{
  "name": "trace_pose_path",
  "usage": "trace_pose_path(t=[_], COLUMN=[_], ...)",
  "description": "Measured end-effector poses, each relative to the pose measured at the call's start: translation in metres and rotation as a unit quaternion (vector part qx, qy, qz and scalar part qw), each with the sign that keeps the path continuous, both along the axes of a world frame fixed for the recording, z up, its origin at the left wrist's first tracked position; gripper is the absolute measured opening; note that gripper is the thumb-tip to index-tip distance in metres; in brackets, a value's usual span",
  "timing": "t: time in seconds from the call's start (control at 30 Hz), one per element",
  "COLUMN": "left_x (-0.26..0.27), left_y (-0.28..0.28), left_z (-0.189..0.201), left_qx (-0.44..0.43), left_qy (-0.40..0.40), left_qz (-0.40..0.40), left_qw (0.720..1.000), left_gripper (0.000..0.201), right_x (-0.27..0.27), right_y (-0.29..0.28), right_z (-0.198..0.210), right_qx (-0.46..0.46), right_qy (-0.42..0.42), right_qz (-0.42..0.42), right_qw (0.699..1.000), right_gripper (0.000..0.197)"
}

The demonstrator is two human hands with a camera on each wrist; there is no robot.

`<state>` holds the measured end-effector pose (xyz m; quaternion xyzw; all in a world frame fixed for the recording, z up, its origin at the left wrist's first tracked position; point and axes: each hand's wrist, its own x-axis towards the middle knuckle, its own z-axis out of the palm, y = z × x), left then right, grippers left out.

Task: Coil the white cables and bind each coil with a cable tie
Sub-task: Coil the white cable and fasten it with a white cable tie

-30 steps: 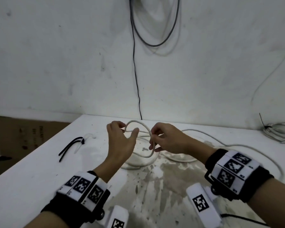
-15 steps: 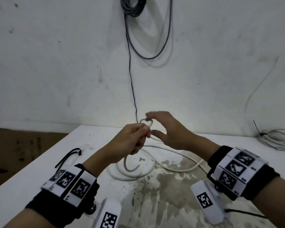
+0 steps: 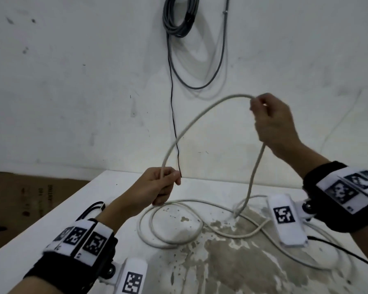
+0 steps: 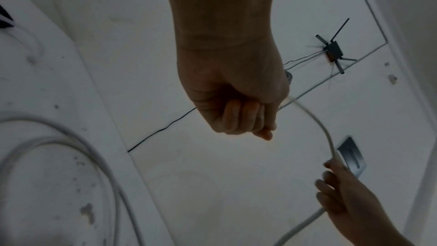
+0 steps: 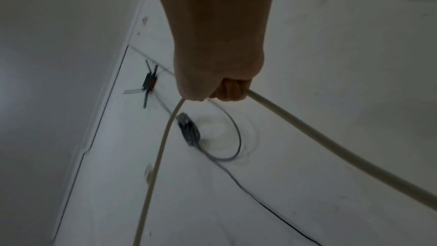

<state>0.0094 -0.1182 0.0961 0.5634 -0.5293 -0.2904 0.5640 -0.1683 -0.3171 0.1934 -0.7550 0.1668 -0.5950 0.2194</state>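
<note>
A white cable [image 3: 191, 122] arches in the air between my two hands. My left hand [image 3: 159, 187] grips it low over the white table [image 3: 51, 232], fingers curled around it [image 4: 241, 117]. Up and to the right, my right hand [image 3: 270, 119] holds the cable's top in a fist [image 5: 227, 89]. From there the cable [image 5: 331, 145] drops to the table and lies in loose loops [image 3: 170, 240]. Black cable ties [image 3: 91, 209] lie at the table's left edge, partly hidden by my left forearm.
A grey cable coil [image 3: 179, 18] hangs on the wall, with a thin black wire [image 3: 173, 115] running down to the table. Brown cardboard [image 3: 19, 198] stands left of the table. The table top is stained in the middle [image 3: 232, 251].
My hands have moved apart: the right hand rose up and to the right, drawing a long arch of cable out, while the left hand kept its grip low over the table.
</note>
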Motion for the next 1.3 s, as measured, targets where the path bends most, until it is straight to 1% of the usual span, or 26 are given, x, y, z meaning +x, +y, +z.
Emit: trace_pose_path(t=[0.03, 0.1, 0.2, 0.3, 0.37, 0.4, 0.43, 0.5, 0.57, 0.6, 0.67, 0.7, 0.73, 0.8, 0.83, 0.87, 0.93, 1.0, 1.03, 1.07, 1.1, 1.13, 1.17, 1.2, 1.27, 1.3], left_x=[0.001, 0.000, -0.008, -0.017, -0.020, -0.021, -0.022, -0.022, -0.026, -0.030, -0.037, -0.039, -0.042, -0.041, -0.039, -0.038, -0.038, -0.042, -0.044, -0.046, -0.049, -0.051, -0.054, -0.055, -0.056, -0.055], left_y=[0.001, 0.001, -0.006, -0.020, -0.030, -0.034, -0.038, -0.043, -0.047, -0.049, -0.051, -0.051, -0.048, -0.041, -0.037, -0.033, -0.027, -0.026, -0.028, -0.031, -0.036, -0.041, -0.044, -0.047, -0.051, -0.051], left_z=[-0.004, -0.009, -0.004, 0.007, 0.010, 0.008, 0.005, 0.000, -0.002, -0.003, -0.003, -0.003, -0.003, 0.001, 0.005, 0.012, 0.027, 0.044, 0.051, 0.055, 0.058, 0.057, 0.053, 0.047, 0.032, 0.026], left_qx=[0.009, 0.013, -0.016, -0.064, -0.068, -0.057, -0.043, -0.022, 0.000, 0.009, 0.007, 0.000, -0.001, 0.005, 0.003, -0.013, -0.092, -0.176, -0.203, -0.219, -0.226, -0.228, -0.223, -0.210, -0.169, -0.138], left_qy=[0.016, 0.057, 0.096, 0.083, 0.033, 0.003, -0.016, -0.014, 0.000, 0.004, 0.036, 0.075, 0.121, 0.214, 0.269, 0.321, 0.397, 0.413, 0.401, 0.376, 0.331, 0.261, 0.165, 0.056, -0.147, -0.210], left_qz=[-0.004, -0.007, -0.013, 0.035, 0.106, 0.140, 0.161, 0.175, 0.146, 0.125, 0.090, 0.063, 0.029, -0.032, -0.063, -0.097, -0.153, -0.158, -0.139, -0.112, -0.073, -0.024, 0.028, 0.071, 0.110, 0.116], left_qw=[1.000, 0.998, 0.995, 0.994, 0.991, 0.989, 0.986, 0.984, 0.989, 0.992, 0.995, 0.995, 0.992, 0.976, 0.961, 0.942, 0.900, 0.880, 0.882, 0.893, 0.913, 0.938, 0.960, 0.973, 0.968, 0.961], left_gripper=[0.031, 0.034, 0.031, 0.019, 0.004, 0.007, 0.018, 0.041, 0.051, 0.048, 0.028, 0.017, 0.019, 0.033, 0.036, 0.036, 0.024, 0.008, 0.013, 0.019, 0.023, 0.025, 0.026, 0.028, 0.032, 0.034], right_x=[-0.005, -0.014, -0.017, -0.013, -0.010, -0.009, -0.009, -0.007, -0.004, -0.003, 0.001, 0.002, 0.002, 0.000, -0.002, -0.003, -0.003, -0.001, 0.000, 0.001, 0.003, 0.004, 0.006, 0.007, 0.009, 0.009], right_y=[-0.007, -0.016, -0.015, -0.009, -0.005, -0.003, 0.000, 0.004, 0.007, 0.008, 0.008, 0.008, 0.007, 0.003, 0.000, -0.001, 0.000, 0.008, 0.015, 0.023, 0.032, 0.042, 0.052, 0.059, 0.068, 0.070], right_z=[0.003, 0.003, -0.008, -0.019, -0.023, -0.024, -0.023, -0.022, -0.020, -0.020, -0.019, -0.019, -0.019, -0.019, -0.020, -0.022, -0.030, -0.044, -0.051, -0.057, -0.061, -0.064, -0.066, -0.065, -0.062, -0.061], right_qx=[0.035, 0.053, 0.003, -0.029, -0.024, -0.017, -0.009, 0.006, 0.020, 0.028, 0.050, 0.062, 0.070, 0.070, 0.062, 0.048, 0.005, -0.037, -0.047, -0.050, -0.048, -0.054, -0.065, -0.083, -0.108, -0.112], right_qy=[-0.027, -0.013, 0.052, 0.086, 0.088, 0.085, 0.080, 0.070, 0.063, 0.059, 0.043, 0.033, 0.024, 0.017, 0.025, 0.045, 0.139, 0.269, 0.329, 0.375, 0.413, 0.442, 0.466, 0.482, 0.497, 0.500], right_qz=[-0.006, -0.022, -0.051, -0.065, -0.056, -0.050, -0.044, -0.031, -0.019, -0.013, -0.002, -0.001, -0.007, -0.034, -0.050, -0.063, -0.084, -0.073, -0.046, -0.007, 0.033, 0.071, 0.100, 0.124, 0.143, 0.143], right_qw=[0.999, 0.998, 0.997, 0.994, 0.994, 0.995, 0.996, 0.997, 0.998, 0.998, 0.998, 0.998, 0.997, 0.997, 0.997, 0.996, 0.987, 0.960, 0.942, 0.926, 0.909, 0.892, 0.877, 0.864, 0.849, 0.847], right_gripper=[0.025, 0.026, 0.023, 0.023, 0.024, 0.025, 0.025, 0.025, 0.025, 0.026, 0.027, 0.027, 0.027, 0.027, 0.026, 0.025, 0.024, 0.025, 0.026, 0.025, 0.021, 0.017, 0.021, 0.026, 0.021, 0.018])
